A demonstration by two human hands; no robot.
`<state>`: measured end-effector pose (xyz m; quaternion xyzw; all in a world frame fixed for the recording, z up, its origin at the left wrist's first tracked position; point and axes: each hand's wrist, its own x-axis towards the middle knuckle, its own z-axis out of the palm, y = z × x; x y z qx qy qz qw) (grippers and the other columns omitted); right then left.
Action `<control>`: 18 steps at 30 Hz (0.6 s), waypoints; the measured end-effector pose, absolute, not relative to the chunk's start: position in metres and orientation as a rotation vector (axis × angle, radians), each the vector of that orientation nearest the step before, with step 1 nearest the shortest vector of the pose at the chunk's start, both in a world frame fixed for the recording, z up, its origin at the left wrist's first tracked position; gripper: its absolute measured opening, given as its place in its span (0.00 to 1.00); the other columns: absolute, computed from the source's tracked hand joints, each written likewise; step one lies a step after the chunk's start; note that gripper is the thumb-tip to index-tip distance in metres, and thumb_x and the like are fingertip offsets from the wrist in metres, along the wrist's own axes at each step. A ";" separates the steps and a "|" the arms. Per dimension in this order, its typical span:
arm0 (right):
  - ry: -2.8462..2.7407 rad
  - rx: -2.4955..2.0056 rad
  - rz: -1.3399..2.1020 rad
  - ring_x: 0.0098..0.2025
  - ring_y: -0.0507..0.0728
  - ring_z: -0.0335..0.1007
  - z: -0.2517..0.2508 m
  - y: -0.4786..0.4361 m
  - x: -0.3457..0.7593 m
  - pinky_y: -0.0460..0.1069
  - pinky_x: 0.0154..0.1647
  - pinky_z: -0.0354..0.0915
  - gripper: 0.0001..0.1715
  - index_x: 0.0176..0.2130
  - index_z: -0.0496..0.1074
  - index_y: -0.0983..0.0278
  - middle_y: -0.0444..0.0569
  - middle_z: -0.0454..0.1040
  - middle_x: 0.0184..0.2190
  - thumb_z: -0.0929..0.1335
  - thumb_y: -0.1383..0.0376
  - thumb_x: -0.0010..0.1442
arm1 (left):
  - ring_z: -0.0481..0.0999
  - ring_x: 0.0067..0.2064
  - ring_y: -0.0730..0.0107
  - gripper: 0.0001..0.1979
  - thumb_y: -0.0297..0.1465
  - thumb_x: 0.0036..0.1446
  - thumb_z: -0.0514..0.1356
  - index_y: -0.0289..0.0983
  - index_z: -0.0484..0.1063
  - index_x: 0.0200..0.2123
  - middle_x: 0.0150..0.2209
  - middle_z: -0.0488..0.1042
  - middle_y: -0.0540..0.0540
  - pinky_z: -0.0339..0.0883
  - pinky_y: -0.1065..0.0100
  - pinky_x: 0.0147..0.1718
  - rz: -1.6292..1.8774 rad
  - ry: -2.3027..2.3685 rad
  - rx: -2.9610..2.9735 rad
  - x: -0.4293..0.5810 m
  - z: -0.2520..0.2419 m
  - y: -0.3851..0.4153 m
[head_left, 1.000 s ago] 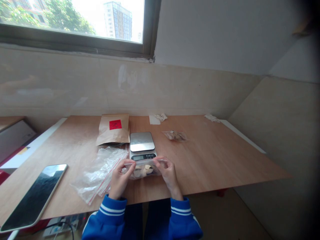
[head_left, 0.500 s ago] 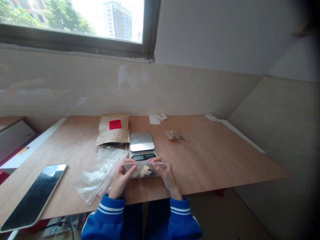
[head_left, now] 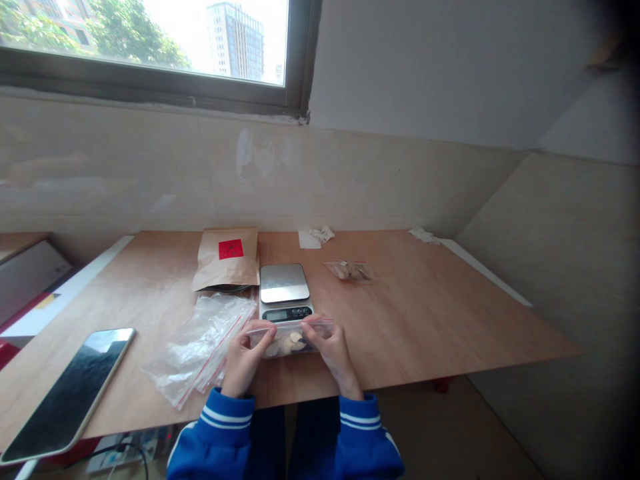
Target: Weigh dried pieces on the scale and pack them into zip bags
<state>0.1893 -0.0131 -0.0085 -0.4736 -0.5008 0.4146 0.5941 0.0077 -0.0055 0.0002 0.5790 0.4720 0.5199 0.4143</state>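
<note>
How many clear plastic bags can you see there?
3. A bag of pale slices is held between the left hand and right hand. A crumpled bag lies beside the left hand. A bag of pieces lies at the table's far side. Others could be hidden.

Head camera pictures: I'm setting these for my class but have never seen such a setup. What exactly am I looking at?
There is no machine here: a camera worn on a person's head took these pictures, looking down at their own bare hands. The left hand and right hand hold a clear plastic zip bag of pale slices by its edges. On the light wooden table lie a silver digital scale, a brown paper bag with a red label, a crumpled clear zip bag, a small clear bag of pale pieces and a black-screened tablet or phone.
</note>
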 end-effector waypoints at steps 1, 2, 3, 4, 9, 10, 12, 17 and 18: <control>-1.168 -1.105 0.945 0.35 0.55 0.73 -0.008 -0.013 0.189 0.48 0.38 0.69 0.10 0.31 0.74 0.64 0.47 0.75 0.30 0.71 0.59 0.53 | 0.75 0.41 0.65 0.11 0.37 0.51 0.63 0.36 0.76 0.32 0.35 0.76 0.45 0.69 0.66 0.42 1.310 1.189 1.454 0.009 0.000 -0.006; -1.173 -1.109 0.927 0.35 0.56 0.73 -0.008 -0.013 0.189 0.48 0.38 0.69 0.10 0.31 0.74 0.64 0.47 0.75 0.29 0.71 0.59 0.53 | 0.75 0.41 0.64 0.11 0.38 0.51 0.63 0.36 0.76 0.32 0.36 0.77 0.45 0.69 0.66 0.42 1.312 1.191 1.452 0.009 0.001 -0.006; -1.178 -1.112 0.912 0.35 0.56 0.73 -0.008 -0.012 0.189 0.48 0.38 0.69 0.10 0.31 0.74 0.64 0.47 0.75 0.29 0.71 0.59 0.53 | 0.75 0.40 0.64 0.11 0.38 0.51 0.63 0.35 0.76 0.32 0.35 0.77 0.45 0.70 0.66 0.42 1.314 1.194 1.449 0.010 0.001 -0.007; -1.184 -1.114 0.898 0.35 0.56 0.73 -0.008 -0.012 0.189 0.48 0.38 0.69 0.10 0.30 0.74 0.64 0.47 0.75 0.29 0.70 0.59 0.53 | 0.75 0.40 0.64 0.11 0.38 0.50 0.63 0.35 0.76 0.32 0.35 0.77 0.45 0.70 0.65 0.42 1.316 1.198 1.443 0.011 0.001 -0.007; -1.182 -1.070 0.924 0.35 0.56 0.72 -0.008 -0.012 0.190 0.48 0.38 0.69 0.10 0.30 0.74 0.64 0.47 0.75 0.30 0.71 0.58 0.53 | 0.75 0.40 0.64 0.12 0.38 0.50 0.63 0.35 0.76 0.31 0.35 0.77 0.44 0.69 0.65 0.43 1.328 1.182 1.439 0.011 0.001 -0.007; -1.181 -1.045 0.952 0.36 0.56 0.72 -0.008 -0.013 0.191 0.48 0.39 0.69 0.10 0.30 0.74 0.63 0.48 0.75 0.30 0.71 0.58 0.53 | 0.75 0.41 0.64 0.11 0.38 0.51 0.63 0.35 0.76 0.31 0.35 0.77 0.44 0.68 0.65 0.44 1.329 1.159 1.449 0.010 0.001 -0.007; -1.185 -0.985 1.023 0.38 0.56 0.73 -0.008 -0.014 0.192 0.49 0.42 0.68 0.10 0.30 0.74 0.63 0.48 0.76 0.33 0.70 0.58 0.53 | 0.74 0.42 0.64 0.10 0.37 0.51 0.63 0.35 0.75 0.31 0.36 0.76 0.44 0.67 0.65 0.45 1.325 1.107 1.457 0.009 0.000 -0.007; -1.161 -0.885 1.185 0.40 0.57 0.73 -0.003 -0.018 0.192 0.51 0.45 0.68 0.11 0.33 0.75 0.62 0.48 0.78 0.37 0.70 0.57 0.54 | 0.75 0.41 0.64 0.12 0.37 0.51 0.63 0.36 0.75 0.36 0.37 0.76 0.45 0.69 0.65 0.42 1.226 1.094 1.406 0.006 0.003 -0.007; -1.161 -0.878 1.219 0.41 0.57 0.74 -0.002 -0.019 0.192 0.51 0.44 0.68 0.11 0.34 0.75 0.62 0.48 0.78 0.38 0.70 0.57 0.54 | 0.75 0.41 0.64 0.13 0.37 0.51 0.63 0.36 0.75 0.38 0.38 0.77 0.45 0.69 0.65 0.42 1.196 1.098 1.408 0.006 0.004 -0.008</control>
